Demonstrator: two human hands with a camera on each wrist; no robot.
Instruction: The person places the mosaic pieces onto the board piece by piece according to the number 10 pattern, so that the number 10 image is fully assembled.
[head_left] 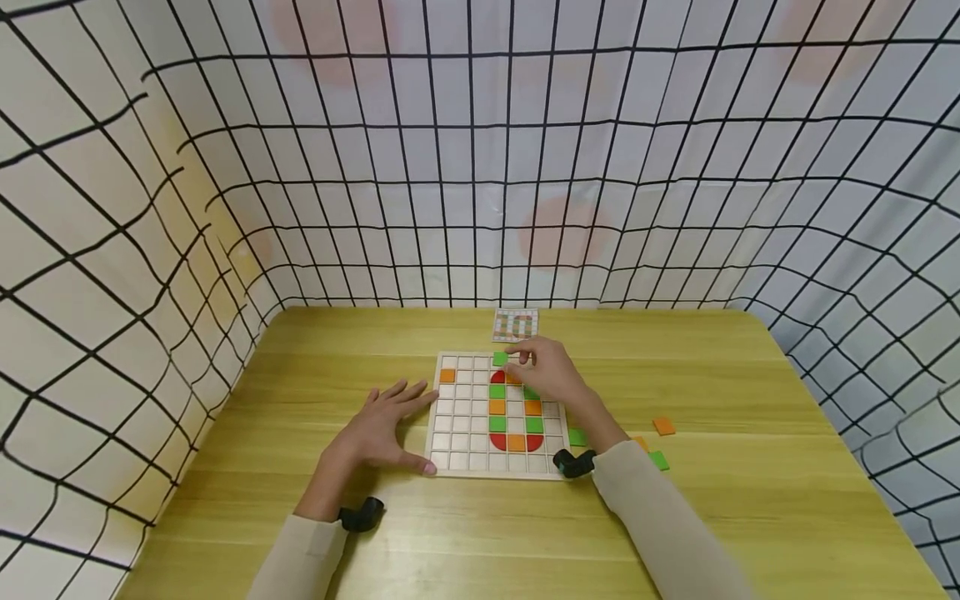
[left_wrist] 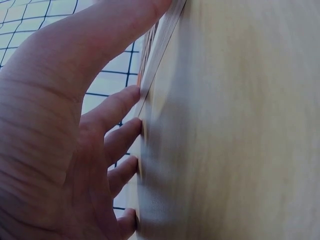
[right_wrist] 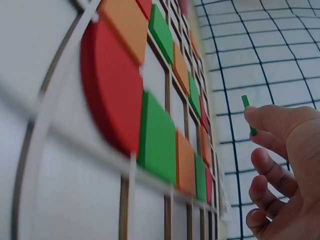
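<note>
A pale wooden grid board (head_left: 461, 425) lies flat on the table. My left hand (head_left: 382, 425) rests at its left side with fingers spread, thumb at the lower left corner and index fingertip at the edge. My right hand (head_left: 553, 373) is over the board's top edge, pinching a green square tile (right_wrist: 245, 101) between thumb and index finger, held on edge in the right wrist view. Below that hand, red, orange and green tiles form a ring on the grid, with curved red corner tiles (right_wrist: 112, 85). The hand partly hides the ring's upper right. A lone orange tile (head_left: 447, 376) sits at the upper left.
Behind the board lies a small printed card (head_left: 515, 323) with a coloured grid pattern. Loose tiles lie right of the board, among them an orange tile (head_left: 663, 426) and a green tile (head_left: 658, 460), partly near my right forearm. Black mesh netting (head_left: 487, 179) surrounds the table.
</note>
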